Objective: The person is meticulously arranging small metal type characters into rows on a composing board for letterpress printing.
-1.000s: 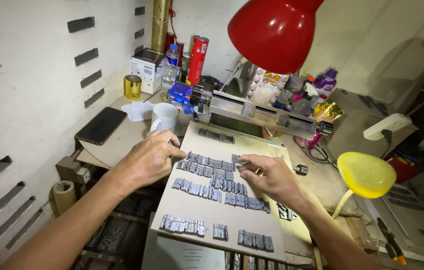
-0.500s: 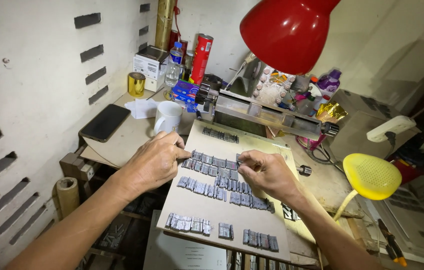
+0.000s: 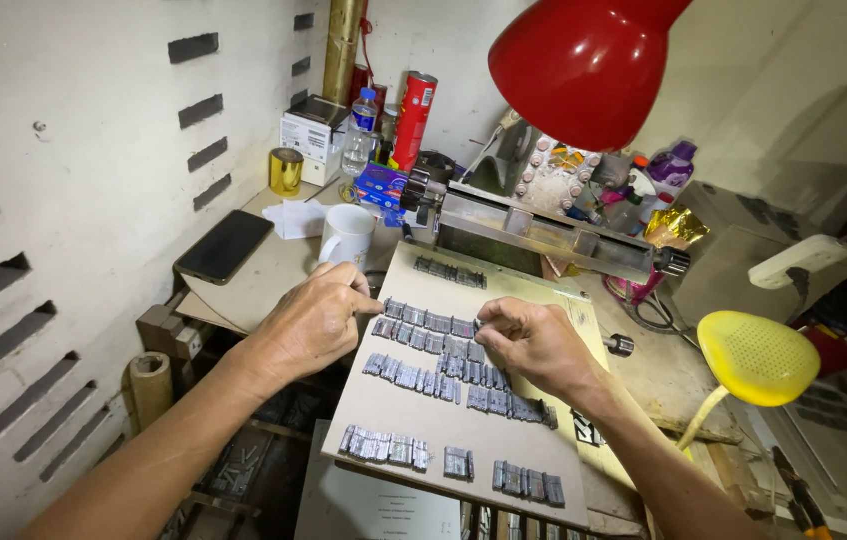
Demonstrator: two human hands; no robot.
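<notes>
A pale board [image 3: 414, 415] lies tilted before me and carries rows of small grey metal type pieces [image 3: 434, 345]. My left hand [image 3: 309, 325] rests at the board's left edge, its curled fingertips touching the left end of the upper long row. My right hand [image 3: 536, 343] hovers over the middle of that row, thumb and forefinger pinched on a type piece there. A short row of type [image 3: 449, 270] sits near the board's far edge. Separate small groups of type [image 3: 384, 447] lie along the near edge.
A white mug [image 3: 347, 235] stands just beyond my left hand, and a dark phone [image 3: 226, 246] lies left of it. Behind the board is a metal machine [image 3: 544, 235], with a red can [image 3: 414, 120] and bottles at the back. A red lamp [image 3: 584, 65] hangs overhead, a yellow shade [image 3: 759, 358] right.
Both hands stay at the same row of type, with only small finger movements. My view has shifted slightly, so the board sits a little lower in the picture.
</notes>
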